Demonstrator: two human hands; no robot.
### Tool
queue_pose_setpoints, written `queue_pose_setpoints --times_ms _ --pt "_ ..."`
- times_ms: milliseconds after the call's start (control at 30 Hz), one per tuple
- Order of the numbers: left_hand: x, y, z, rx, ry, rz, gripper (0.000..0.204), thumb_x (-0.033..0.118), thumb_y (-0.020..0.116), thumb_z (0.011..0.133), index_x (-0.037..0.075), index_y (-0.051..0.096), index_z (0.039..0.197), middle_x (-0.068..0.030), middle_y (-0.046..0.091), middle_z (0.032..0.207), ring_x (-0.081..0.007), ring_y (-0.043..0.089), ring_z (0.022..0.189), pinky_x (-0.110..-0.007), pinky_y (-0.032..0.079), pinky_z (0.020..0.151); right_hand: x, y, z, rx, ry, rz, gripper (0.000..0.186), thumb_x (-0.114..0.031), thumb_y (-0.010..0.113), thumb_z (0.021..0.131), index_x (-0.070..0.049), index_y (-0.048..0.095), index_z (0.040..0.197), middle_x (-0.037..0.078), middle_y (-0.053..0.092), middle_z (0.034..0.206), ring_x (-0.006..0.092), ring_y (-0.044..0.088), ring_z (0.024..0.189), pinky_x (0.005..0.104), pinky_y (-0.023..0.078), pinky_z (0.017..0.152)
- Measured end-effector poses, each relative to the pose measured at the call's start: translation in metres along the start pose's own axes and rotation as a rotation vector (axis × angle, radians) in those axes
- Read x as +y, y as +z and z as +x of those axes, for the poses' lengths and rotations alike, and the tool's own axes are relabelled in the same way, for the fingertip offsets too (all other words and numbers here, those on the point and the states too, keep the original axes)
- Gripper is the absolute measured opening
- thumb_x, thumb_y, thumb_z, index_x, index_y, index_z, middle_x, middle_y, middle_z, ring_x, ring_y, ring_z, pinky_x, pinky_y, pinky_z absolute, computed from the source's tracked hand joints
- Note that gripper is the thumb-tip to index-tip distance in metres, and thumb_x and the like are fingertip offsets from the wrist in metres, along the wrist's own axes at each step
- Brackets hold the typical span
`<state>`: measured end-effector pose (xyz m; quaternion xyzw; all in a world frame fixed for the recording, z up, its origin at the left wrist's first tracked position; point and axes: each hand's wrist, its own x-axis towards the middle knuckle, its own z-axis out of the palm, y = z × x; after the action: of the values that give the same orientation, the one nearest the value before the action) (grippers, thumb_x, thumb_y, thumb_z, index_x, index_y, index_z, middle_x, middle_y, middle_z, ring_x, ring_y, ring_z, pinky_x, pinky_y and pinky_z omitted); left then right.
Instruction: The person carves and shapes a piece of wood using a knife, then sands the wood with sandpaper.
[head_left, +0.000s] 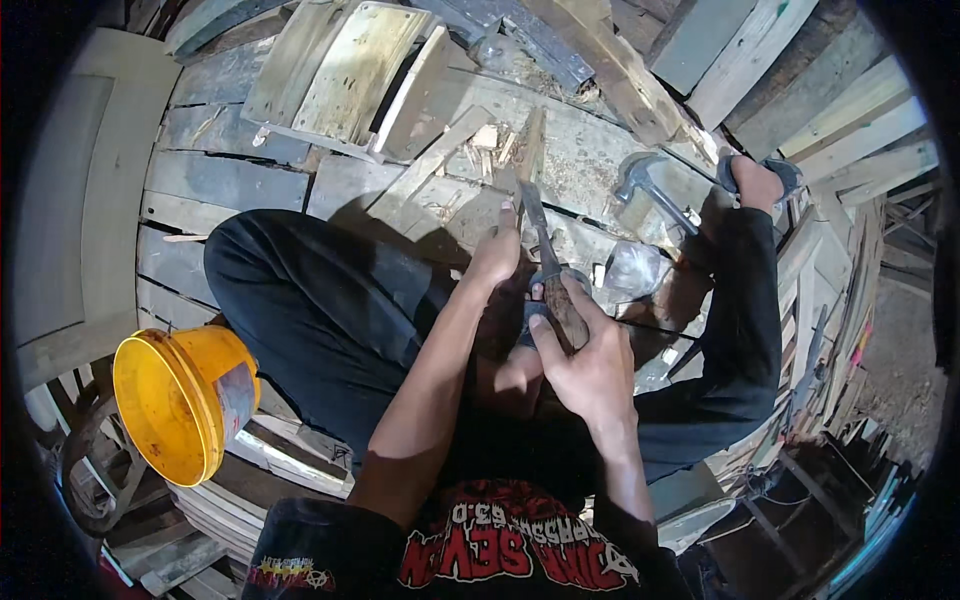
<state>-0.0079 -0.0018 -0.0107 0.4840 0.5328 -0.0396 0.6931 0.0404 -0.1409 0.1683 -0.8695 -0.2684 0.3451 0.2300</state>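
Note:
My right hand (592,370) is wrapped round the wooden handle of a large knife (541,225). Its dark blade points away from me, toward a narrow strip of wood (534,145). At the near end of that strip my left hand (496,250) is closed, thumb stretched along it; the fingers underneath are hidden. The blade tip lies close beside the strip; whether they touch is unclear. Pale wood chips (487,140) are scattered just beyond my left hand. A clear plastic bag (635,270) lies to the right of the knife.
A claw hammer (645,185) rests on the plank floor (235,180) at the right, near my foot (757,185). A wooden box-like piece (365,75) stands at the far left. A yellow bucket (190,405) is tipped at my left. Boards and beams (760,50) crowd the far right.

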Motion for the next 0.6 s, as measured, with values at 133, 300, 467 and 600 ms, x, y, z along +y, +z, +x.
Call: queue_pose_setpoints --times_ms 133,300,467,600 --pt "-0.013 0.003 0.004 0.337 0.086 0.134 0.091 0.065 0.022 0.107 -0.012 0.071 0.111 -0.0377 0.067 0.115 -0.0461 0.063 0.121 -0.047 0.042 0.109 -0.013 0.008 0.001 0.078 -0.101 -0.008 0.063 -0.040 0.074 0.086 -0.006 0.064 0.138 0.028 0.074 0.099 0.0460 0.073 0.093 0.0500 0.059 0.084" --pt "0.014 -0.002 -0.023 0.042 0.068 0.037 0.088 0.063 0.025 0.107 -0.014 0.061 0.128 -0.0355 0.062 0.132 -0.0430 0.054 0.135 -0.045 0.038 0.114 0.000 0.026 -0.006 0.107 -0.029 -0.155 0.060 -0.041 0.067 0.090 -0.011 0.060 0.142 0.027 0.074 0.093 0.0482 0.073 0.085 0.0533 0.060 0.079" --pt "-0.044 -0.009 0.040 0.373 0.157 0.207 0.088 0.062 0.023 0.107 -0.014 0.070 0.104 -0.0375 0.069 0.107 -0.0473 0.065 0.115 -0.050 0.045 0.103 -0.014 0.048 -0.006 0.077 -0.139 -0.062 0.057 -0.040 0.067 0.091 -0.014 0.060 0.141 0.027 0.074 0.093 0.0496 0.072 0.085 0.0567 0.059 0.079" --pt "0.006 0.015 -0.001 0.203 0.222 0.136 0.089 0.062 0.024 0.107 -0.014 0.070 0.105 -0.0376 0.068 0.113 -0.0463 0.064 0.119 -0.050 0.044 0.106 0.017 0.033 0.001 0.225 -0.054 -0.097 0.058 -0.042 0.067 0.091 -0.015 0.059 0.143 0.030 0.073 0.103 0.0501 0.071 0.092 0.0564 0.059 0.081"
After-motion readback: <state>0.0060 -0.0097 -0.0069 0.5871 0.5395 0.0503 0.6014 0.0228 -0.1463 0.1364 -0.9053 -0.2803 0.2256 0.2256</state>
